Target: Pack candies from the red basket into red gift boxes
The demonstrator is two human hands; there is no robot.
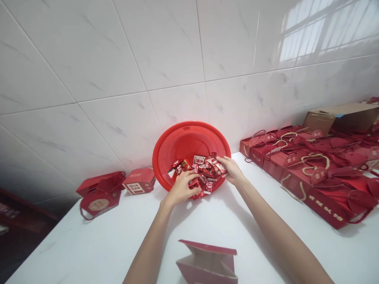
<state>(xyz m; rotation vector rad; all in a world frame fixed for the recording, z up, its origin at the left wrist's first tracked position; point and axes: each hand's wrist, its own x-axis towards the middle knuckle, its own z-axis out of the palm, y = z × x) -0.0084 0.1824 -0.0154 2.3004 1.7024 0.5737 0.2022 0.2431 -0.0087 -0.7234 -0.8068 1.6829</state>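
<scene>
A red plastic colander [189,132] leans tilted against the tiled wall, with a pile of wrapped candies [204,171] in its lower part. My left hand [184,187] rests at the pile's near left side, its thumb and fingers apart and touching red wrappers. At the right side of the pile, my right hand [232,169] has its fingers closed on a few wrapped candies [217,165], red and white. Nearest to me on the table stands an opened red paper gift box [207,264], its top gaping and its lower part cut off by the frame.
Two red gift boxes, one with a cord handle [102,193] and one lying closed [139,181], sit left of the colander. Rows of red gift boxes with cord handles [310,177] fill the right side, a cardboard carton [340,116] behind them. The white table [118,244] ends at the left.
</scene>
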